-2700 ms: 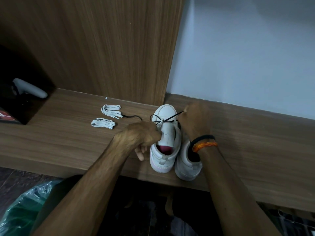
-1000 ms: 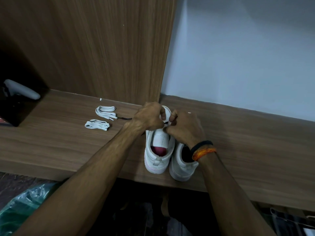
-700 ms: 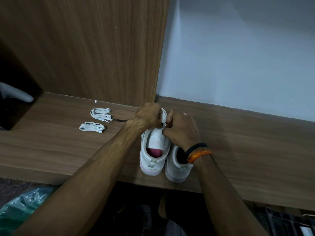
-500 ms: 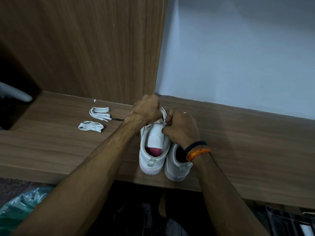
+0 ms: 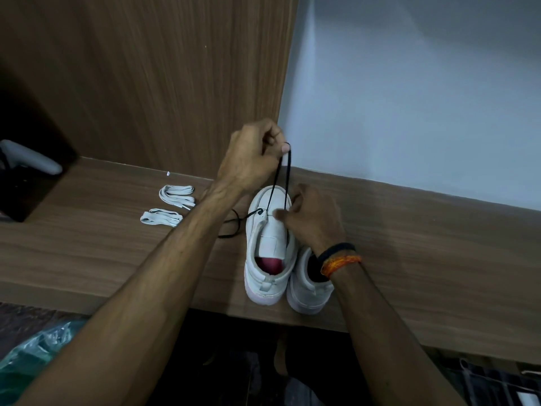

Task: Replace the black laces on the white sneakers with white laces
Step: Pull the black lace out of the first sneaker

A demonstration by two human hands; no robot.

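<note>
Two white sneakers stand side by side on the wooden ledge point(image 5: 87, 253), toes away from me. The left sneaker point(image 5: 270, 244) has a red insole. My left hand point(image 5: 251, 159) is raised above its toe and pinches a loop of the black lace point(image 5: 279, 183), pulled up taut from the front eyelets. My right hand point(image 5: 310, 221) rests on the left sneaker's right side, fingers curled at the eyelets and the lace. Its wrist covers part of the right sneaker point(image 5: 310, 288). A loose end of the black lace lies left of the sneaker. Two bundled white laces point(image 5: 177, 194) point(image 5: 161, 217) lie further left.
A wooden panel point(image 5: 161, 83) rises behind the ledge, meeting a pale wall point(image 5: 409, 98) on the right. A dark box with a grey handle-like object point(image 5: 29, 159) sits at the far left. A green plastic bag point(image 5: 26, 356) lies below the ledge's front edge.
My left hand has risen from the sneaker's toe, drawing a loop of black lace up and out of the eyelets. My right hand has stayed on the sneaker.
</note>
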